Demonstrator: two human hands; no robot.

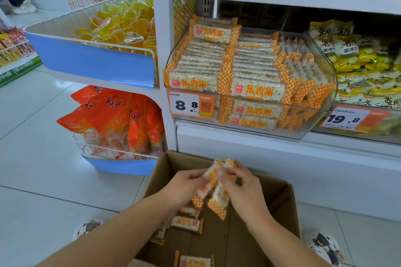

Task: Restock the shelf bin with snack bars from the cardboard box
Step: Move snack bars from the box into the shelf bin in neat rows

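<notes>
— What have you got?

— My left hand [184, 186] and right hand [243, 188] are both curled round a small bunch of rice snack bars [213, 188], held above the cardboard box [280, 199].

— And the clear shelf bin [325, 93]?

— At twelve o'clock, nearly full. I'd square the bars first, then lay them flat on the right-hand stack. A few loose bars [186, 224] lie in the box at six o'clock.

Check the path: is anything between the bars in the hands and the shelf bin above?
Nothing visible blocks it. Both hands hold snack bars over the cardboard box; the clear shelf bin is open-topped but nearly full, so only its front wall needs clearing.
</notes>
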